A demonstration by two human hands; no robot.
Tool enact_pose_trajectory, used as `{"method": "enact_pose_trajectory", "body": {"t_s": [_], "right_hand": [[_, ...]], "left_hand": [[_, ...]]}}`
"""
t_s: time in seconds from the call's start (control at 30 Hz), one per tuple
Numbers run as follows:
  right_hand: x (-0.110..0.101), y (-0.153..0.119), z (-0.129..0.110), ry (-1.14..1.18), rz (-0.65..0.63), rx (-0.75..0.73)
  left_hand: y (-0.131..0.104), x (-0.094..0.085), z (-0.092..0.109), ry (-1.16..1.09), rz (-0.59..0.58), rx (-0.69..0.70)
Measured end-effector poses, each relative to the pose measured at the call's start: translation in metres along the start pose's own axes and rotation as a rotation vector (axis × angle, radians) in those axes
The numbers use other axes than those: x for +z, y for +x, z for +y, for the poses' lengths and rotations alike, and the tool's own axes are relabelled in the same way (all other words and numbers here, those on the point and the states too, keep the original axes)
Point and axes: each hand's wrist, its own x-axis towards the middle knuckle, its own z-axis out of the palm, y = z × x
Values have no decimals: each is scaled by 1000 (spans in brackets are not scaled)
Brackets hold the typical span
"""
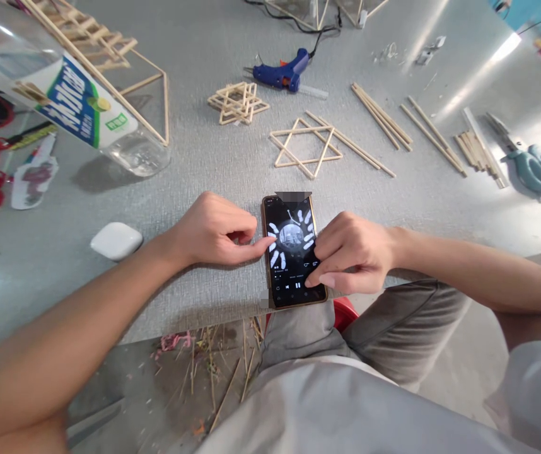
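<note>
A smartphone (pixel 291 246) with a lit screen showing a music player lies at the near edge of the grey table (pixel 204 157). My left hand (pixel 216 230) rests beside the phone's left edge, fingers curled, index finger touching the screen. My right hand (pixel 353 252) lies over the phone's right side, its fingertips on the lower screen. Neither hand lifts the phone.
Behind the phone lie a flat wooden-stick star (pixel 305 148), a stacked stick star (pixel 238 102), a blue glue gun (pixel 282 72), loose sticks (pixel 384 120), and scissors (pixel 538 167). A plastic bottle (pixel 69 94) and stick frame are far left. A white case (pixel 116 240) sits left.
</note>
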Motion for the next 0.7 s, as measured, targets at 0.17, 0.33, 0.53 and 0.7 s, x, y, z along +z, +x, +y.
{"method": "enact_pose_trajectory", "body": {"t_s": [0.17,0.33,0.53,0.7], "right_hand": [[2,0,1,7,26,-8],[2,0,1,14,-7,-4],[5,-1,2,11,-30,17],[8,-2,3,61,58,-10]], "left_hand": [[0,0,0,4,24,28],[-1,1,-2,-4,11,37],[-1,3,-3,-32,67,101],[1,3,-3,-43,82,104]]}}
